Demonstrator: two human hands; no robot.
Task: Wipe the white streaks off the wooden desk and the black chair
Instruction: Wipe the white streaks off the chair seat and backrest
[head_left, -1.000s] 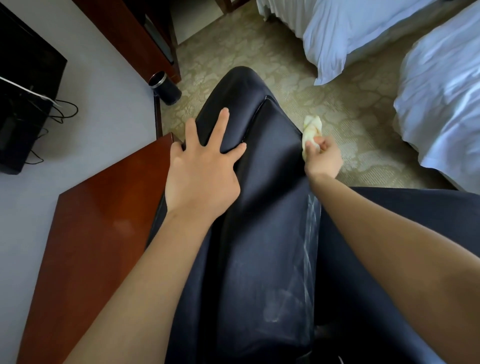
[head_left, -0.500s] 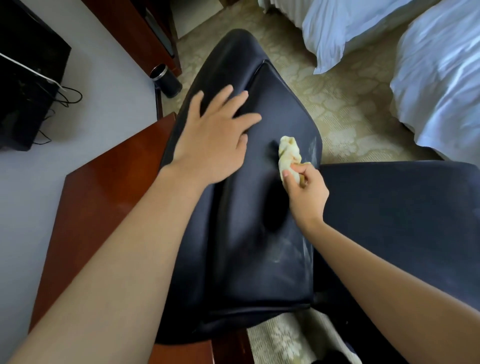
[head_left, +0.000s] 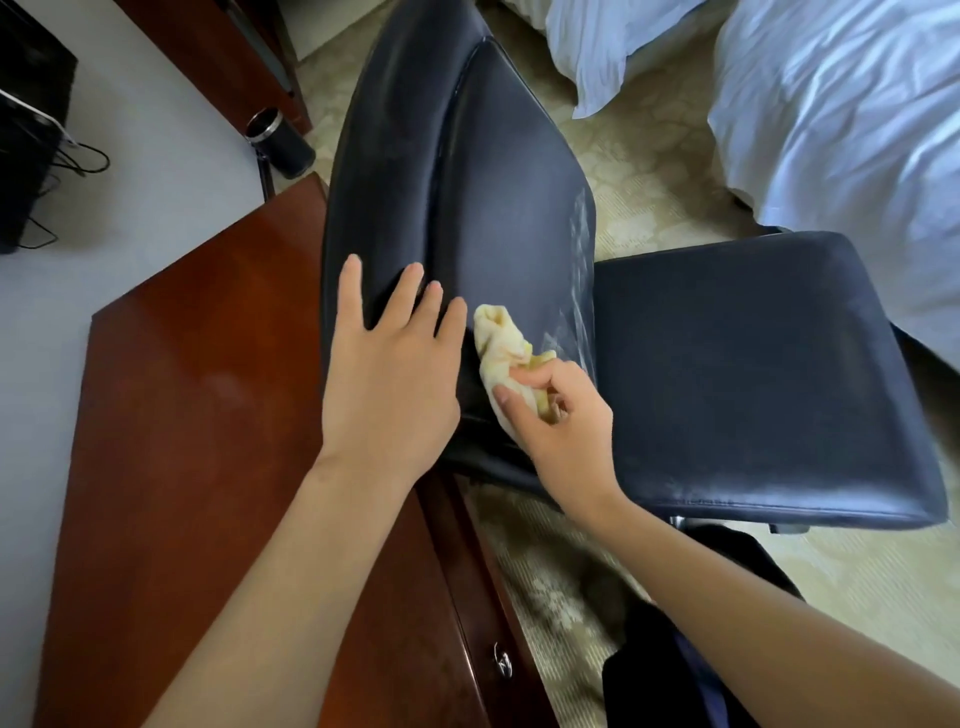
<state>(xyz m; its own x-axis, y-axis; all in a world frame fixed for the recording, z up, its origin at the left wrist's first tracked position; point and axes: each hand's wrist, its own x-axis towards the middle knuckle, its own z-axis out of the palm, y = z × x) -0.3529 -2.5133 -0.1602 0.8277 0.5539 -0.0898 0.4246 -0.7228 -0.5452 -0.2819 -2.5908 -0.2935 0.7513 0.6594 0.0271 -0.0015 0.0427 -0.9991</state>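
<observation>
**Cloth pinched low on the chair back, flat hand bracing beside it**

Nearest the viewer, behind both wrists, the wooden desk (head_left: 208, 415) runs under the left forearm, and its drawer handle (head_left: 502, 666) shows between the two arms.

The right hand (head_left: 566, 421) has its fingers curled and its thumb and forefinger pinched on a bunched pale yellow cloth (head_left: 501, 338). The cloth sticks out ahead of the fingertips and presses on the lower part of the black chair's backrest (head_left: 509, 182).

The left hand (head_left: 389, 379) lies flat on the backrest with straight, spread fingers and holds nothing. Its rightmost finger is just beside the cloth.

White streaks (head_left: 581, 270) run along the backrest's edge, to the right of the cloth and beyond the right fingertips. To the right of the right knuckles lies the seat (head_left: 727, 364), with faint pale smears near its front edge.

Half a second earlier the cloth sat higher on the backrest and clear of the left hand, whose fingers were closer together. Now both hands are lower and nearly side by side.

Far beyond the left fingertips a black cylindrical bin (head_left: 280, 143) stands on the carpet. White bedding (head_left: 831, 104) lies far beyond the right hand.
</observation>
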